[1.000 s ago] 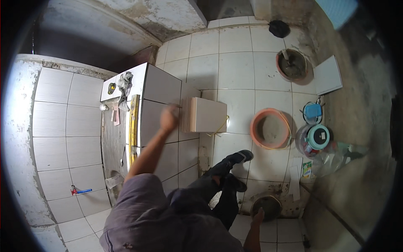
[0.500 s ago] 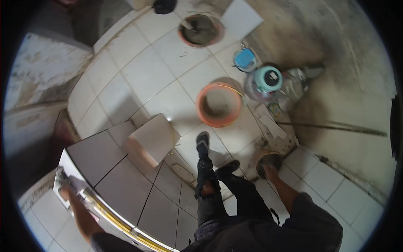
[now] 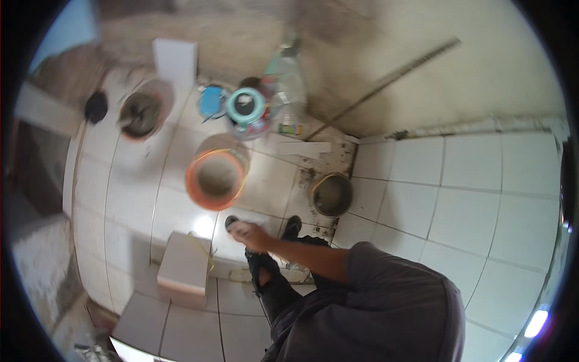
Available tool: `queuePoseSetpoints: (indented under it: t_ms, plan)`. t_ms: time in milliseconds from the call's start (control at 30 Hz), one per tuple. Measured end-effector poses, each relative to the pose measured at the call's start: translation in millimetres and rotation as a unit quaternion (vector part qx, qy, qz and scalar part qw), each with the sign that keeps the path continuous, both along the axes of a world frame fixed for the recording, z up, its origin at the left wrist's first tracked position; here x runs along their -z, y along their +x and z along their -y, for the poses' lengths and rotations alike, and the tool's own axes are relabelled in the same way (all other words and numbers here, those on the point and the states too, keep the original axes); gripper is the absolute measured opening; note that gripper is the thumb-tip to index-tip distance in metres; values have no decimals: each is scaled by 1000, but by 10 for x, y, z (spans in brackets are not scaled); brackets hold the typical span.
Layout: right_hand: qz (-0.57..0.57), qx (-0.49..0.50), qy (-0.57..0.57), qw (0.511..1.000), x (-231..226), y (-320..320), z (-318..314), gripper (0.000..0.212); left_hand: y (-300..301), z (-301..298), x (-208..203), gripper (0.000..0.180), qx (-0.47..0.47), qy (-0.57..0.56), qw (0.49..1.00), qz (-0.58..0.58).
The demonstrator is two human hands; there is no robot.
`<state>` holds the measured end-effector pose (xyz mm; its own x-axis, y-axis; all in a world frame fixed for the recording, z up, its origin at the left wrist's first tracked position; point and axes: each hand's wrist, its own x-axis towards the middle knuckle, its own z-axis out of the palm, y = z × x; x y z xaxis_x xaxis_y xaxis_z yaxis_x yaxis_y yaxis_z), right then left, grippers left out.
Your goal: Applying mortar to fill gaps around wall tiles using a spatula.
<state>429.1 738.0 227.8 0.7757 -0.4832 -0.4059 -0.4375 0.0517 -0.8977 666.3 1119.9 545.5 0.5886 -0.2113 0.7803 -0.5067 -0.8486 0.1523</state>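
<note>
My right hand (image 3: 253,236) reaches leftward across my body, above my legs and shoes. Motion smears its fingers, and a pale patch shows at the fingertips; whether it is something held I cannot make out. Just beyond the hand stands an orange bucket (image 3: 190,187) with greyish contents and a yellow handle. To the right of my feet sits a dark round bucket (image 3: 333,194) with grey stuff inside, apart from my hand. My left hand is out of view.
A pale box-shaped block (image 3: 184,260) stands by the tiled ledge (image 3: 194,329). Farther off are an orange bucket of mortar (image 3: 140,114), a white tile (image 3: 176,62), a blue item (image 3: 212,101), a turquoise-topped jug (image 3: 246,106) and a long rod (image 3: 386,86) against the wall.
My right hand has left the dark bucket and swung left across my legs. My left hand, previously at the ledge's edge, has gone out of view. The whole view has turned right.
</note>
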Motion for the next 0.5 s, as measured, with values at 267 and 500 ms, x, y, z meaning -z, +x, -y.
queuePoseSetpoints:
  t_ms: [267,500]
  plan:
    - [148,-67,422,892,-1169,74,110,61,-1488,2096,1950,49,316,-86,834,-444]
    - [263,207,667,666,-788,-1331,794,42,-2675,4074,1830,40,402,-193,494,-746]
